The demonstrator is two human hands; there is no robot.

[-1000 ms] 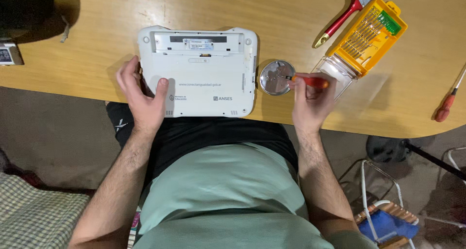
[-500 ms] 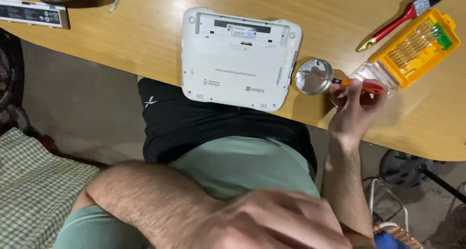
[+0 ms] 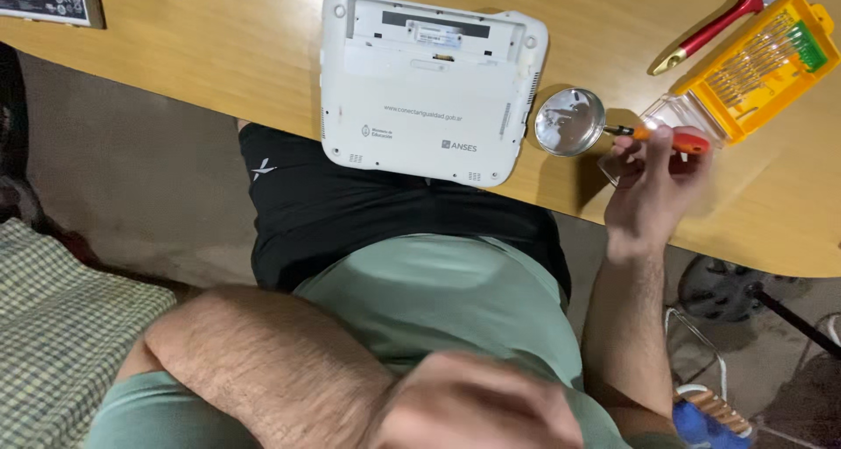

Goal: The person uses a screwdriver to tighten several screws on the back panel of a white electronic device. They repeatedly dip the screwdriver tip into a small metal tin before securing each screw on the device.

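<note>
Left hand [image 3: 473,405] blurred near the lap, grip impossible to tell. White laptop [image 3: 429,81] face-down on tabletop [image 3: 219,55]. Right hand [image 3: 653,173] pinching orange screwdriver [image 3: 661,135], tip at round metal dish [image 3: 569,121]: best kept level, steady.

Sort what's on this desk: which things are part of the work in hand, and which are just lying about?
In use:
right hand gripping an orange screwdriver
round metal dish at the screwdriver's tip
white laptop, underside up
yellow bit case with clear lid

Lying about:
red-handled brush
flat grey pack at the desk's far left corner

The left hand, blurred, is off the desk.
</note>
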